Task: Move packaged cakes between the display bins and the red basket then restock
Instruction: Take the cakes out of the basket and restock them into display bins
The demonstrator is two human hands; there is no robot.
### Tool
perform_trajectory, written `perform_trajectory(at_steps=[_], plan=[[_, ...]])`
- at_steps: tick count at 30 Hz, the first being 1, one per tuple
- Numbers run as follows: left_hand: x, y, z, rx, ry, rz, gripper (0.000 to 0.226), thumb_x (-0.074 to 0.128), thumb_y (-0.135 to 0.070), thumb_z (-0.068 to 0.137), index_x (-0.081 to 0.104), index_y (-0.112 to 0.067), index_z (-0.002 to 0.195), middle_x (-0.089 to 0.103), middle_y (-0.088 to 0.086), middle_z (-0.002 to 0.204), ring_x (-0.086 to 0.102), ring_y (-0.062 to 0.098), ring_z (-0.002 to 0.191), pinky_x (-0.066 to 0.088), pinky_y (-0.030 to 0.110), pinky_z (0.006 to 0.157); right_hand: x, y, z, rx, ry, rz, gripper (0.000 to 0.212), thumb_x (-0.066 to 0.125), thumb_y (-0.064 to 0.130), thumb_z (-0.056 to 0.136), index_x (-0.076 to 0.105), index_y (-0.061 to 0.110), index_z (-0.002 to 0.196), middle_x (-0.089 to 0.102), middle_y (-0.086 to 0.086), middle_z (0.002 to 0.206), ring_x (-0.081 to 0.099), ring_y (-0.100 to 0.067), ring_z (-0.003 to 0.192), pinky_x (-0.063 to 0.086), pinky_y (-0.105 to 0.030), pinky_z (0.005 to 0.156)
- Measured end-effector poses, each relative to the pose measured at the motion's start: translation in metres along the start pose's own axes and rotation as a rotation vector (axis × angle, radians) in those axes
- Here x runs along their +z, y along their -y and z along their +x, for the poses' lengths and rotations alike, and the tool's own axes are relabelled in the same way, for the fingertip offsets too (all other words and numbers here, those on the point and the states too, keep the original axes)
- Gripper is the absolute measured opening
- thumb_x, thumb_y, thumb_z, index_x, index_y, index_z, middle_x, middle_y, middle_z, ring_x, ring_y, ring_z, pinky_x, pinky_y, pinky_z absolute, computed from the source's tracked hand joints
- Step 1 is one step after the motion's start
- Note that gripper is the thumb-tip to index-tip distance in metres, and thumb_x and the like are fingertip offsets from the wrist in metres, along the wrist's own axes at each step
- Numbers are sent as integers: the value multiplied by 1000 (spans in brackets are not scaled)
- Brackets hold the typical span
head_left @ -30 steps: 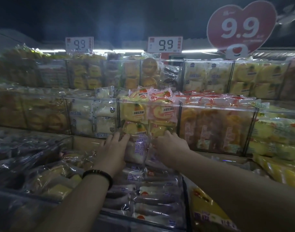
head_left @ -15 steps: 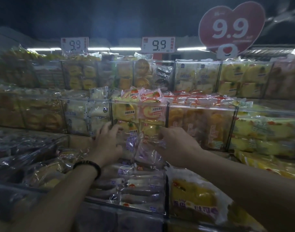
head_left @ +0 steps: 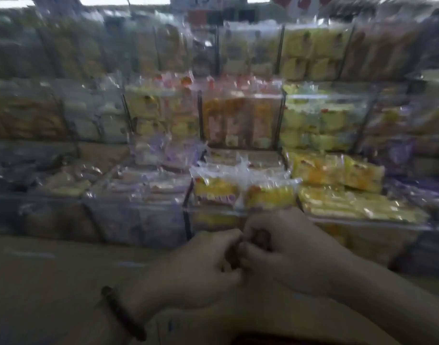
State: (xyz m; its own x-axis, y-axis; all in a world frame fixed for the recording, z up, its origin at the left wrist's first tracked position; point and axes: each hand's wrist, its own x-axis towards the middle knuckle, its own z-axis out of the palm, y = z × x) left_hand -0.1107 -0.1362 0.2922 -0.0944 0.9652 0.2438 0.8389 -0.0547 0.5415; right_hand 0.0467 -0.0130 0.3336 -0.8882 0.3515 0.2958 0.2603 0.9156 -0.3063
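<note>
The picture is motion-blurred. My left hand (head_left: 196,267) and my right hand (head_left: 285,247) meet low in front of the display, fingers curled and touching each other, with no package visible in them. A dark bead bracelet (head_left: 124,314) is on my left wrist. Just beyond the hands stands a clear bin (head_left: 213,220) holding yellow packaged cakes (head_left: 243,192). To its left a bin holds purple-printed packaged cakes (head_left: 143,188). A dark red strip (head_left: 270,341) at the bottom edge may be the red basket; I cannot tell.
Rows of clear bins with yellow, orange and white packaged cakes (head_left: 320,120) rise in tiers behind. More yellow packs (head_left: 358,205) fill the bin at right. A brown cardboard-like surface (head_left: 46,282) lies at lower left under my forearm.
Both hands have drawn back from the purple-printed cakes and come together low in front of the bins. The view has tilted down, and the price signs have left the frame.
</note>
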Motion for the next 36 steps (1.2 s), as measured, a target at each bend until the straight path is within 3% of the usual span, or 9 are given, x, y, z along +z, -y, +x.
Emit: perform_trajectory(at_steps=[6, 10, 13, 17, 23, 29, 32, 34, 36], plan=[[132, 16, -3, -172, 526, 37, 30, 62, -55, 95, 68, -33, 115, 70, -13, 104, 67, 10, 94, 58, 39, 82, 81, -80, -101, 293, 518, 227, 20, 65, 44, 102, 75, 29, 93, 76, 9, 78, 72, -6, 69, 61, -35, 68], [194, 41, 6, -306, 818, 181, 43, 53, -57, 102, 63, -29, 133, 63, -9, 123, 61, 12, 106, 51, 29, 85, 161, -148, -154, 518, 597, 305, 21, 67, 39, 101, 74, 24, 87, 78, 7, 81, 74, -11, 69, 62, -32, 68], [227, 60, 9, -342, 883, 248, 44, 52, -52, 105, 61, -24, 139, 60, -2, 142, 58, 18, 122, 40, 23, 82, 222, -194, -184, 726, 664, 312, 24, 66, 32, 101, 72, 19, 82, 76, 4, 77, 70, -17, 66, 53, -26, 54], [248, 77, 21, -387, 918, 271, 47, 50, -48, 107, 56, -21, 145, 54, 3, 150, 54, 24, 131, 43, 26, 95, 294, -237, -210, 859, 844, 298, 38, 71, 51, 82, 81, 21, 105, 80, 0, 103, 78, -20, 93, 56, -26, 73], [269, 96, 36, -384, 941, 253, 50, 51, -53, 105, 55, -25, 145, 57, 0, 145, 56, 23, 127, 45, 27, 97, 395, -264, -230, 813, 773, 259, 47, 71, 31, 95, 67, 21, 141, 67, -7, 142, 64, -21, 129, 49, -30, 104], [281, 104, 45, -382, 942, 241, 47, 56, -57, 101, 59, -30, 139, 60, -2, 137, 57, 22, 124, 46, 29, 97, 456, -275, -230, 1379, 558, 868, 31, 79, 13, 90, 73, 13, 120, 72, -14, 131, 74, -22, 94, 62, -32, 78], [283, 111, 47, -384, 907, 263, 43, 56, -57, 100, 62, -31, 134, 63, -5, 130, 60, 21, 120, 50, 32, 100, 481, -285, -225, 1401, 519, 829, 25, 72, 26, 98, 71, 15, 120, 67, -13, 139, 76, -18, 100, 62, -36, 83], [280, 115, 50, -386, 813, 299, 39, 57, -56, 100, 65, -31, 129, 67, -4, 122, 63, 22, 111, 54, 37, 97, 530, -317, -246, 1325, 468, 609, 64, 74, 55, 89, 67, 11, 135, 62, -15, 145, 66, -27, 126, 51, -45, 109], [276, 116, 54, -412, 718, 320, 40, 56, -56, 100, 64, -31, 131, 66, -3, 121, 64, 23, 107, 55, 40, 94, 561, -336, -274, 1264, 380, 664, 75, 86, 65, 70, 72, 15, 124, 75, -13, 125, 73, -31, 114, 56, -53, 103]])
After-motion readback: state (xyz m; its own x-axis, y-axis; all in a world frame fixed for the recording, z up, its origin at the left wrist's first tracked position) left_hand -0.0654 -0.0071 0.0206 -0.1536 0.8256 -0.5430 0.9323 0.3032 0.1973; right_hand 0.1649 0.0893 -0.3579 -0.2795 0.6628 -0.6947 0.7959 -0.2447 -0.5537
